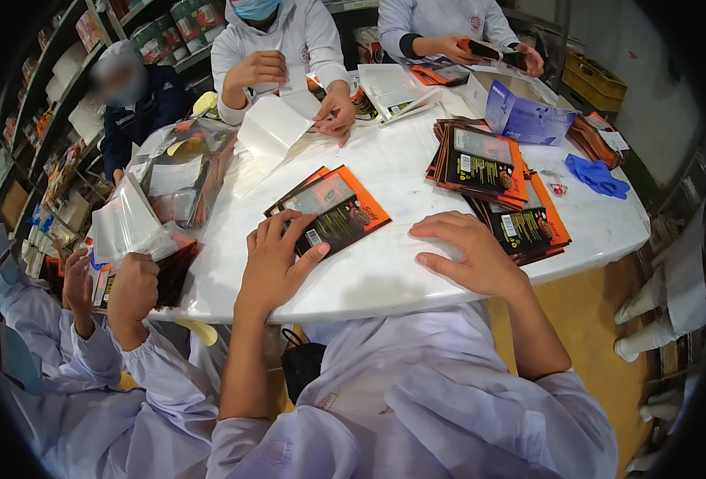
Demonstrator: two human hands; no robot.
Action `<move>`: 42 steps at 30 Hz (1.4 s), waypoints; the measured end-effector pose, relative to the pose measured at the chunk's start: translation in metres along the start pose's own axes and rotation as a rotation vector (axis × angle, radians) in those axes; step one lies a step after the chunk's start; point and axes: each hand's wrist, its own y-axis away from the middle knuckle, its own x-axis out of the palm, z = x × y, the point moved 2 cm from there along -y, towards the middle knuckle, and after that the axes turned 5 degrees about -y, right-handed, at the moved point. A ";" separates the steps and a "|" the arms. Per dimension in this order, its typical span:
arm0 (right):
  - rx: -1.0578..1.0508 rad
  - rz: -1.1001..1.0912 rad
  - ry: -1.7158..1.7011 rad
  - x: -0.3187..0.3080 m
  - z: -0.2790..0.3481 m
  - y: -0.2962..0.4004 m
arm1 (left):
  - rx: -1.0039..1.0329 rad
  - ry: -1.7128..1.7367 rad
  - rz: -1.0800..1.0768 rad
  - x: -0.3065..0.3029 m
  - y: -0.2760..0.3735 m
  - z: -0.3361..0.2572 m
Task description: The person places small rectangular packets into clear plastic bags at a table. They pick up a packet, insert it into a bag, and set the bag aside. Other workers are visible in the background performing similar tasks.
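Before me on the white table a small stack of printed black-and-orange food pouches (344, 209) lies at a slant, its edges fanned a little. My left hand (278, 254) rests over the stack's near left corner, fingers spread on the top pouch and thumb at its near edge. To the right, my right hand (466, 251) hovers or rests at the tabletop with its fingers apart; contact is hard to tell. It holds nothing. Just beyond it lie two overlapping piles of like pouches, a nearer pile (529, 230) partly behind my hand and a farther pile (478, 158).
The white table (353, 287) curves along my front. A blue glove (598, 175) and a purple-and-white box (529, 114) are at the right. Across from me a person handles white sheets (281, 129); another holds pouches. At my left, a co-worker's hands (131, 287) are close by.
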 end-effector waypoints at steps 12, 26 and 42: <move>0.144 0.152 -0.213 -0.001 0.036 -0.107 | 0.025 0.003 0.005 -0.001 0.001 0.004; 0.702 0.233 -1.039 0.060 -0.021 -0.323 | 0.161 0.009 0.030 -0.001 0.005 0.010; 0.397 -0.435 -0.432 -0.043 -0.027 -0.245 | 0.129 0.054 -0.080 0.001 0.003 0.007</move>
